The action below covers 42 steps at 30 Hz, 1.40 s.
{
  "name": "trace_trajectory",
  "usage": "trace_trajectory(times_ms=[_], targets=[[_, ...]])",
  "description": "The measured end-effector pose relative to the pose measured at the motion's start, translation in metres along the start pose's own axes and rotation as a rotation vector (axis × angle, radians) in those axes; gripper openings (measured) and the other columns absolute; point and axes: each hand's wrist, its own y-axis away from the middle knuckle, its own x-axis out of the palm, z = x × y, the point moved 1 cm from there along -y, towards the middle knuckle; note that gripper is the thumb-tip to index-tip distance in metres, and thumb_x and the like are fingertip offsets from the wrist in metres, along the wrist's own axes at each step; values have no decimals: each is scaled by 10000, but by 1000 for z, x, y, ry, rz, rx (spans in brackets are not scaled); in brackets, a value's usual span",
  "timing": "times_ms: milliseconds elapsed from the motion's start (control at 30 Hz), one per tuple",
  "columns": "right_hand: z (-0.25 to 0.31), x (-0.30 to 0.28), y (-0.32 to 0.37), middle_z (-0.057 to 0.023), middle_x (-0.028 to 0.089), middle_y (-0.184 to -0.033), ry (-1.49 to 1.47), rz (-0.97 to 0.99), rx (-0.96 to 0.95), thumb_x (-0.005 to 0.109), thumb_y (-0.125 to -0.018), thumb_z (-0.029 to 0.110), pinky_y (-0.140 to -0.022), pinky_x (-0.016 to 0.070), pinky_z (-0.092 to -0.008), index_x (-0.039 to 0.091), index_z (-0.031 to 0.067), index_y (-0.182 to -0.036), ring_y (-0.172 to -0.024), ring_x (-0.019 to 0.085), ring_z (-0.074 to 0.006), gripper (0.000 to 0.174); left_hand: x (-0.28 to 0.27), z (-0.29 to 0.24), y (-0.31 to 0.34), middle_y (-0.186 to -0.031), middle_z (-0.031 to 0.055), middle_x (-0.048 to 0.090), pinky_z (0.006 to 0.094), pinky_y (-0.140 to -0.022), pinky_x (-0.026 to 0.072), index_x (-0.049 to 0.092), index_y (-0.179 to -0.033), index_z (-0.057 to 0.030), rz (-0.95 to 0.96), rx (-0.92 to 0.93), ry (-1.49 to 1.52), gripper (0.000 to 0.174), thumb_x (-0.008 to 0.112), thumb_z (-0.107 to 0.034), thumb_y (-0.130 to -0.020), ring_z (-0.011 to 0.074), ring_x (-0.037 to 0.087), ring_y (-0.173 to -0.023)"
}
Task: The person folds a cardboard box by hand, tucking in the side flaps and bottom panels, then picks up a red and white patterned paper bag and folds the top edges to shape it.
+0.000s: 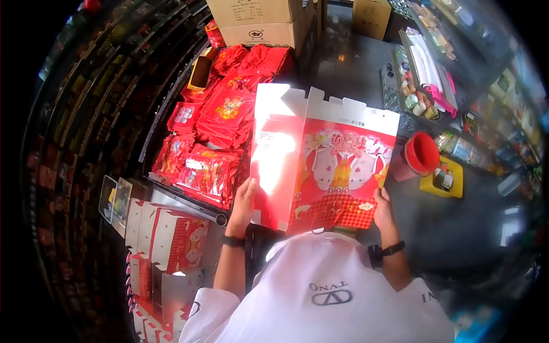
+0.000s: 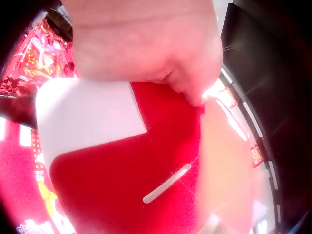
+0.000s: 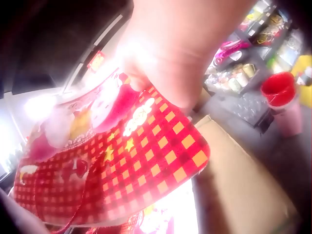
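Note:
A red printed carton (image 1: 337, 166) with white flaps along its far end is held up before the chest. My left hand (image 1: 244, 206) grips its left edge, the thumb on the near face. My right hand (image 1: 384, 208) holds the lower right edge. In the left wrist view, the left hand (image 2: 146, 44) is at a red and white panel (image 2: 112, 180) with a pale slot. The right wrist view has the right hand (image 3: 170, 53) against the checked panel (image 3: 146, 161). Fingers behind the carton are hidden.
Red packets (image 1: 226, 108) fill a tray at the left. Folded cartons (image 1: 171, 237) are stacked at the lower left. Brown boxes (image 1: 254, 26) stand beyond. A red bucket (image 1: 422, 153) and a yellow basket (image 1: 452, 186) are at the right, near shelves.

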Motion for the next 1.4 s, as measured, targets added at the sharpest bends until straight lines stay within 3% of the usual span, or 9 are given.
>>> trace_trajectory(times_ms=[133,367,533,667,767,800,933,1233,1400], targets=[[-9,-19,-8,-24,649,-1286,28,47,6,538,-1118,139,-1068,466,-330,537,23,-1472,-1163,607,-136,373,19,-38,6,-1287,12,689,276,-1023,481,606,-1446,4,124,-35,-6,408,533,-258,-1142,92,617,-1168],[11,-15,-1,-20,645,-1330,43,126,-35,542,-1115,128,-1100,434,-325,535,23,-1485,-1210,593,-134,386,20,-110,-8,-1219,4,676,278,-979,487,573,-1461,19,144,48,-234,416,599,-195,-1106,91,600,-1108],[18,2,-3,-15,668,-1277,65,136,-122,576,-1116,216,-1071,429,-311,612,7,-1386,-1169,573,-99,342,34,-125,-25,-932,12,670,255,-711,500,673,-1094,-32,-131,48,-107,427,445,-386,-1168,82,601,-813],[19,-3,4,-27,675,-1285,65,105,-153,572,-1119,227,-1057,447,-312,600,-3,-1406,-1155,592,-113,369,24,-96,-41,-735,-54,575,241,-628,435,645,-907,-88,-128,140,-162,428,472,-385,-1163,45,508,-663],[29,5,12,-39,679,-1299,118,69,-173,564,-1123,231,-1046,463,-311,588,-7,-1426,-1157,605,-115,386,45,-106,-30,-780,-49,606,231,-646,442,672,-963,-84,-158,108,-143,376,495,-351,-1159,42,527,-691],[32,2,13,-42,678,-1308,136,71,-159,557,-1124,223,-1049,464,-311,586,-7,-1429,-1165,605,-116,384,46,-107,-31,-884,-41,642,222,-686,467,694,-1101,-45,-146,106,-122,284,538,-278,-1147,45,560,-761],[41,6,14,-51,675,-1331,141,69,-132,534,-1126,187,-1053,467,-307,582,-8,-1435,-1180,608,-119,369,57,-123,-41,-1069,-29,669,219,-779,496,644,-1306,9,-171,348,-182,268,592,-176,-1119,49,586,-886],[19,12,7,-29,682,-1272,169,67,-180,546,-1131,217,-1017,467,-289,593,-6,-1421,-1122,598,-98,369,63,-139,-34,-793,-86,530,215,-631,363,654,-945,-45,-322,438,-137,312,541,-254,-1148,10,432,-721],[18,11,7,-24,710,-1112,398,-6,-305,559,-1126,266,-903,492,-310,642,-10,-1311,-995,599,-108,343,39,-110,-45,-818,-66,570,220,-646,375,661,-975,-18,-421,454,-254,283,562,-229,-1136,16,457,-732]])
